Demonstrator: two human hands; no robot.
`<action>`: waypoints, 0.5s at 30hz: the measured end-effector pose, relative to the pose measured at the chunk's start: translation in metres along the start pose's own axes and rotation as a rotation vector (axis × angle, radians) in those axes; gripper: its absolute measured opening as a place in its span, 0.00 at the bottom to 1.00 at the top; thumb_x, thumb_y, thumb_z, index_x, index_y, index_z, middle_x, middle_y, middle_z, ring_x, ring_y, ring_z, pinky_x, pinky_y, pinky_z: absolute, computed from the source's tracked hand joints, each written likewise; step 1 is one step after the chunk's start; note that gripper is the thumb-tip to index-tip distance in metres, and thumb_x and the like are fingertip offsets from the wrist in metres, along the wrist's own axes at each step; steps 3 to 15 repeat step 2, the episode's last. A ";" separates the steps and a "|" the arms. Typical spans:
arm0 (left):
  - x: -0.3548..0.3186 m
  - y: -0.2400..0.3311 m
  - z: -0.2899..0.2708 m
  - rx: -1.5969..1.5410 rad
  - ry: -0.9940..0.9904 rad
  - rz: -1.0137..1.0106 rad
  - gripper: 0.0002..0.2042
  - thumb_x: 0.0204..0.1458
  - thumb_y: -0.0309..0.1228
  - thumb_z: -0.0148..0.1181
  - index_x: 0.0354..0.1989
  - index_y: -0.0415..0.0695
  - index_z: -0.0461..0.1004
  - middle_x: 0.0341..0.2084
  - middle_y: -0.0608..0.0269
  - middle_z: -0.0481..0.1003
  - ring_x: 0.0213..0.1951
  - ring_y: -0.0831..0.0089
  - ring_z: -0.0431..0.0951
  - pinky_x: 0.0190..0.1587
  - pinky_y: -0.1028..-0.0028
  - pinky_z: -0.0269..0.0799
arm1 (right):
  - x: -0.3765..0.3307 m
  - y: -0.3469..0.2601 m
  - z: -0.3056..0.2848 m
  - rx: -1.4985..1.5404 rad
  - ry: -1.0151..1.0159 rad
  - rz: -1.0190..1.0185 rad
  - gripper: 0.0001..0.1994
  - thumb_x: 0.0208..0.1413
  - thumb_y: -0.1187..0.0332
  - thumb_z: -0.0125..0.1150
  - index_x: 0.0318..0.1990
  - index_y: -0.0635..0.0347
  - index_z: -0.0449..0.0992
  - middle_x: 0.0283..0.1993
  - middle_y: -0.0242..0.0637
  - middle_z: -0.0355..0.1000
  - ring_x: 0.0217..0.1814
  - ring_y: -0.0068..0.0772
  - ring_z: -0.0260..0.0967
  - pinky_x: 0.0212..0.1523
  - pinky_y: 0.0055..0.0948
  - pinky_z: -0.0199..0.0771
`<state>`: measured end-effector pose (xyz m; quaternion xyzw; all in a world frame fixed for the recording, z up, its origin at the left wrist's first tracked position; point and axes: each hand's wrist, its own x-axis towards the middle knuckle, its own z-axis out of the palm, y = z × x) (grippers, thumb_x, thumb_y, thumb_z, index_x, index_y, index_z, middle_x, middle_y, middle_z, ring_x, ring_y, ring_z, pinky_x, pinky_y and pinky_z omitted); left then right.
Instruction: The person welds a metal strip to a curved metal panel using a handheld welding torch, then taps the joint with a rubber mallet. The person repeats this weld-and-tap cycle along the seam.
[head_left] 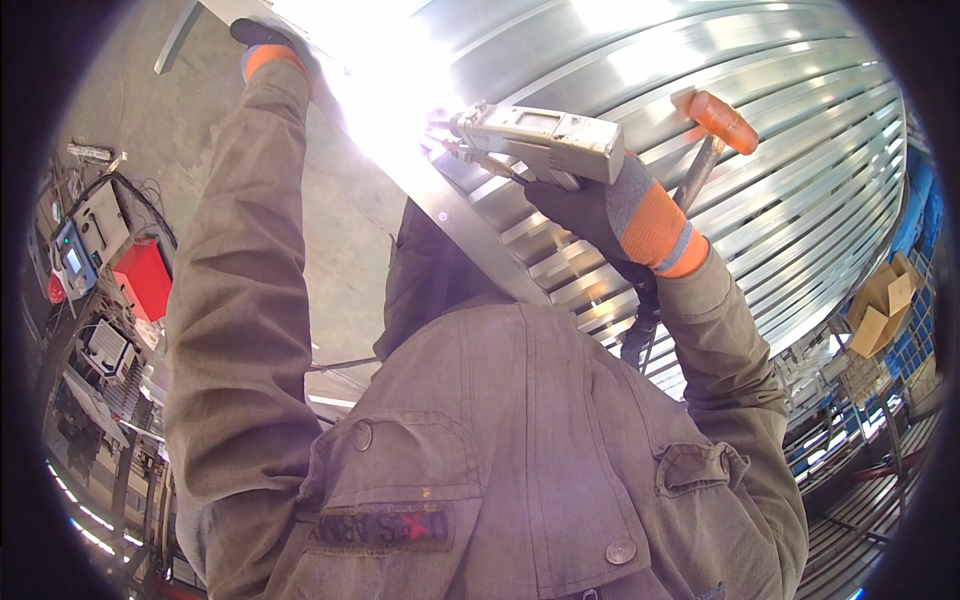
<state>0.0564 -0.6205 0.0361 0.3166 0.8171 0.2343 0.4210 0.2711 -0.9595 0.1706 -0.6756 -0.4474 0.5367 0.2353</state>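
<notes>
Setting: workshop floor of grey concrete fills the left of the frame, with ribbed sheet-metal work curving across the upper right.
Nearest: grey work jacket (520, 450) of the person fills the lower middle, both sleeves raised toward the top of the frame.
Right hand (590, 210): in a dark glove with an orange cuff, centre right; its grip is wrapped tight around the handle of a welding gun (545, 140).
Welding gun: a boxy pale grey body with a thin nozzle pointing left into a white glare (385, 80) at upper centre. It looks rigid and moderately heavy, with a hose trailing under the wrist; the handle below the body is the sound place to take it, well away from the hot tip.
Left hand (262, 35): gloved alike, upper left, resting against a flat metal strip (450, 215); whether its fingers are curled or spread cannot be told.
Beyond: orange-handled hammer (722, 125) lies on the corrugated panel (800, 190), just right of the gun.
Far left: red box (145, 278) and a control unit with a screen (75, 262).
Far right: cardboard boxes (882, 305).
</notes>
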 end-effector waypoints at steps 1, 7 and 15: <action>0.002 -0.001 0.002 -0.030 -0.007 0.011 0.49 0.60 0.74 0.34 0.72 0.41 0.68 0.69 0.51 0.71 0.69 0.57 0.69 0.71 0.68 0.58 | 0.000 -0.001 0.000 -0.025 -0.003 0.001 0.23 0.61 0.66 0.70 0.62 0.62 0.75 0.45 0.38 0.81 0.43 0.26 0.78 0.42 0.29 0.81; 0.003 -0.002 0.002 -0.030 -0.007 0.010 0.49 0.60 0.74 0.34 0.72 0.41 0.68 0.69 0.51 0.71 0.69 0.57 0.69 0.71 0.68 0.58 | -0.001 -0.001 0.000 0.029 0.002 0.006 0.23 0.61 0.66 0.70 0.62 0.62 0.75 0.45 0.39 0.81 0.43 0.27 0.79 0.42 0.29 0.81; 0.003 -0.002 0.002 -0.030 -0.007 0.010 0.49 0.60 0.74 0.34 0.72 0.41 0.68 0.69 0.51 0.71 0.69 0.57 0.69 0.71 0.68 0.58 | -0.001 -0.001 0.000 0.029 0.002 0.006 0.23 0.61 0.66 0.70 0.62 0.62 0.75 0.45 0.39 0.81 0.43 0.27 0.79 0.42 0.29 0.81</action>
